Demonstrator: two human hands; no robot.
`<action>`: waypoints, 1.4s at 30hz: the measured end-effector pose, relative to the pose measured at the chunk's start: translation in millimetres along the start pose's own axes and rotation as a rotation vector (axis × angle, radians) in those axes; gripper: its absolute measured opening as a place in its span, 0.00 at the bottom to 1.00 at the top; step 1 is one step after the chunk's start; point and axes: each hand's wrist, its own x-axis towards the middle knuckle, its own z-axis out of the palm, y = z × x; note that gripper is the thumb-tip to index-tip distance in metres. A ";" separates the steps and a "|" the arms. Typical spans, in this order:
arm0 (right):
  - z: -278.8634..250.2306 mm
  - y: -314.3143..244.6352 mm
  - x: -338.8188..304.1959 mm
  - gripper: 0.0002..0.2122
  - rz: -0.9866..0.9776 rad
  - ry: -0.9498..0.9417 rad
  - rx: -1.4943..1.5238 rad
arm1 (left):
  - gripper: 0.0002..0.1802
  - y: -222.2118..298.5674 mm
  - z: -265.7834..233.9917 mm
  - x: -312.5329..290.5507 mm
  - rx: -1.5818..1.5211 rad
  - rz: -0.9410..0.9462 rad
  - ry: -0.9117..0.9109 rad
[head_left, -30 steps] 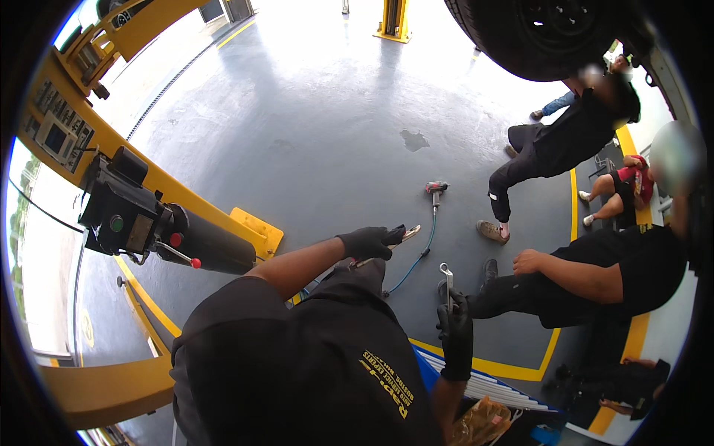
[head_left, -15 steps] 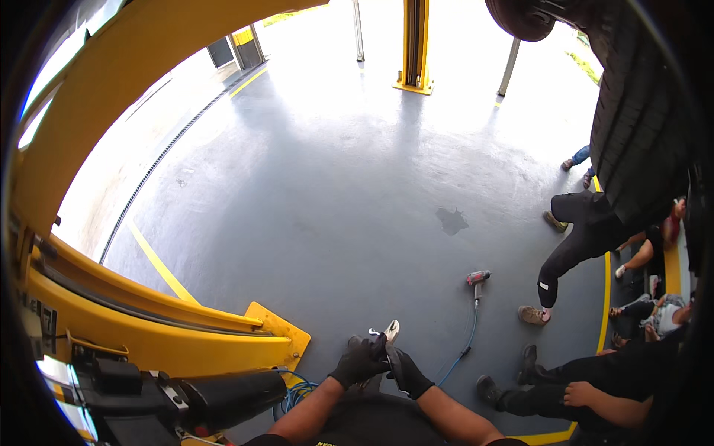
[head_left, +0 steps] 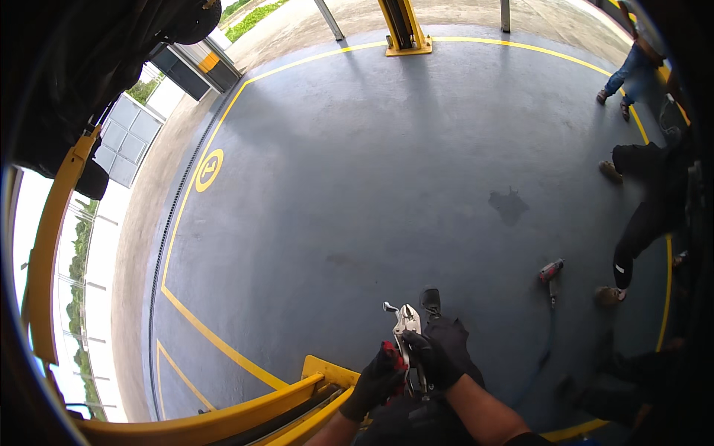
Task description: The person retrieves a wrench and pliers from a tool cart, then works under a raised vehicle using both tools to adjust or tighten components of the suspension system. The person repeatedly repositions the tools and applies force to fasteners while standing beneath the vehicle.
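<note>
Both hands wear black gloves and are close together in front of my body. My right hand (head_left: 435, 360) is wrapped round silver locking pliers (head_left: 407, 321), whose jaws point away from me. My left hand (head_left: 376, 382), right beside it, is closed on a red-handled tool (head_left: 394, 352). A small shiny metal end (head_left: 389, 306) sticks up just left of the plier jaws. I cannot tell whether it belongs to the red-handled tool. The gloves hide much of both tools.
A red and grey air impact wrench (head_left: 550, 270) with a hose lies on the grey floor to the right. Co-workers' legs (head_left: 632, 241) stand at the right edge. A yellow lift post base (head_left: 327, 369) is near my left arm. A dark shoe (head_left: 430, 299) is ahead of my hands.
The view has swung, so the impact wrench appears farther right. My hands have shifted slightly right in the picture. The locking pliers and the red handle now show more plainly.
</note>
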 end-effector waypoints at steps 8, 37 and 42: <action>-26.1 -65.7 223.2 0.16 -0.039 0.155 -0.187 | 0.19 142.9 -74.4 202.4 0.200 0.295 -0.099; 62.2 -595.6 848.7 0.13 0.057 0.454 0.111 | 0.22 819.1 -371.9 706.8 0.442 0.660 -0.578; -1.3 -594.5 940.8 0.14 -0.285 0.226 0.912 | 0.21 940.4 -328.9 810.9 0.360 0.422 -1.096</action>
